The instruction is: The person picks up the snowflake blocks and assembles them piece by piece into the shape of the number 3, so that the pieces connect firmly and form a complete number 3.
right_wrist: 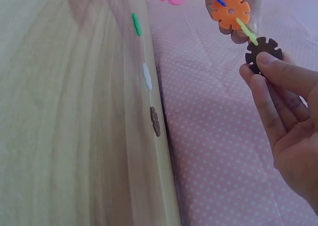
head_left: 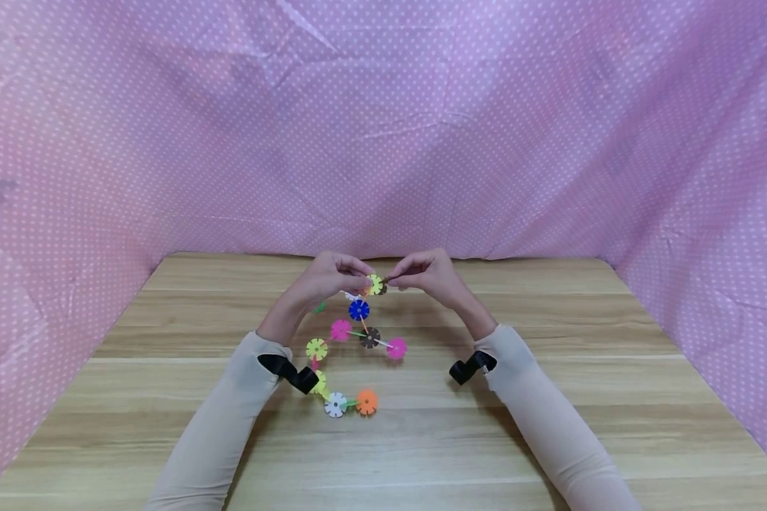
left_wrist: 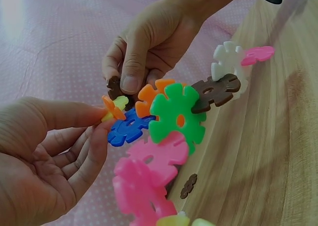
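Observation:
Toward the table's far edge, my left hand (head_left: pixel 332 278) pinches an orange notched disc (right_wrist: pixel 231 11) at one end of a chain of colourful interlocking plastic discs. A yellow disc (head_left: pixel 375 284) is slotted into that orange one. Between thumb and fingers, my right hand (head_left: pixel 431 277) holds a dark brown notched disc (right_wrist: pixel 256 51), its rim meeting the yellow disc. The chain runs down through a blue disc (head_left: pixel 359 310) and a pink disc (head_left: pixel 341 330), with a side branch ending in another pink disc (head_left: pixel 396 348). Its near end is an orange disc (head_left: pixel 367 402).
Loose discs lie near the far edge of the wooden table (head_left: pixel 613 426): a green one (right_wrist: pixel 136 25), a white one (right_wrist: pixel 147 77) and a brown one (right_wrist: pixel 155 121). Pink dotted cloth (head_left: pixel 383 142) hangs behind and at both sides.

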Demonstrator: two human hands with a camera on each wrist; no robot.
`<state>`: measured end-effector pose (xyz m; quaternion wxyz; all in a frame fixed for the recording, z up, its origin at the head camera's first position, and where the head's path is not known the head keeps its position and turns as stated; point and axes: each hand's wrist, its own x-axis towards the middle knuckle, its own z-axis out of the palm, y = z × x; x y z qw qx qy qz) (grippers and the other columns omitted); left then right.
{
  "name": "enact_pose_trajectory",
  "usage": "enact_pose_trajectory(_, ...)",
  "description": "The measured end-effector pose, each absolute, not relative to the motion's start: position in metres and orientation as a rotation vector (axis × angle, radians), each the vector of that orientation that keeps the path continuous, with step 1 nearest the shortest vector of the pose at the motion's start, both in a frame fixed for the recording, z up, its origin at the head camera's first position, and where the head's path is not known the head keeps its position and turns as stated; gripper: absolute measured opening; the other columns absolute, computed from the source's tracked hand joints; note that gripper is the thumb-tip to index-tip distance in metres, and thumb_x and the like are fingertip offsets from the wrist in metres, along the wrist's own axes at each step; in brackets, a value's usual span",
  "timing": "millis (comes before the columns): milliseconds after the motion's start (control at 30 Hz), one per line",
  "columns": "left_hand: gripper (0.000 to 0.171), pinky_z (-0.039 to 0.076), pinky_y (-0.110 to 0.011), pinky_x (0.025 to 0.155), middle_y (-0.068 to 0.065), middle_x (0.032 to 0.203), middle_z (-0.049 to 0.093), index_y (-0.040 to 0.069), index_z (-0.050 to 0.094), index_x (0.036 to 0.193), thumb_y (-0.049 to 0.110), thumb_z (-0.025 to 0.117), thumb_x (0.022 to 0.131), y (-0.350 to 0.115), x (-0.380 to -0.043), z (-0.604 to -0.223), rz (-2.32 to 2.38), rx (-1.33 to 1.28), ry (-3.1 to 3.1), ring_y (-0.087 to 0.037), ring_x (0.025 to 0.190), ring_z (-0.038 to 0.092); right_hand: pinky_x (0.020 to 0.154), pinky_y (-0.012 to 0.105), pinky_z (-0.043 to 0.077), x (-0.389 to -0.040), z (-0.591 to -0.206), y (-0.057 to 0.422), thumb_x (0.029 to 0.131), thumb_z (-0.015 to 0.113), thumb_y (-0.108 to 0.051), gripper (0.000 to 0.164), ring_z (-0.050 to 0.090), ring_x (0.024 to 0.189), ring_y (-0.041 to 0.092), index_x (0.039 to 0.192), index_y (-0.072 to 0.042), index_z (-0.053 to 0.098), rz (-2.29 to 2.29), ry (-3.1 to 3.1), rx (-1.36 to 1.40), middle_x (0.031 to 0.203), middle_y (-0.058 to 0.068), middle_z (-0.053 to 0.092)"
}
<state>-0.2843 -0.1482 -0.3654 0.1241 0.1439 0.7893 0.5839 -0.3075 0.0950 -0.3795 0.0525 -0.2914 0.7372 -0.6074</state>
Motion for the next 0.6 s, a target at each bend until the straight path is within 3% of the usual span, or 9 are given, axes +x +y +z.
enact_pose_trajectory(333, 0.025, 0.061, -0.047, 0.088, -0.014, 0.093, 0.074, -0.004, 0.071, 0.112, 0.006, 0.074, 0.09, -0.145, -0.2823, -0.3648, 1.687, 0.419, 2.322, -0.031, 0.088, 0.071, 0.07, 0.033, 0.064, -0.3071, -0.379, 0.0935, 0.084, 0.077, 0.007, 0.01, 0.075, 0.072, 0.015, 0.093, 0.01, 0.075, -1.824, 2.251, -0.931, 0.091, 0.022, 0.077)
enact_pose_trajectory(600, 0.024, 0.061, -0.047, 0.088, -0.01, 0.092, 0.074, -0.003, 0.071, 0.112, 0.008, 0.074, 0.091, -0.1469, -0.2822, -0.3641, 1.694, 0.421, 2.302, -0.03, 0.088, 0.072, 0.074, 0.031, 0.064, -0.3068, -0.3779, 0.093, 0.084, 0.079, 0.003, 0.011, 0.074, 0.075, 0.018, 0.093, 0.006, 0.075, -1.807, 2.275, -0.897, 0.09, 0.015, 0.077)
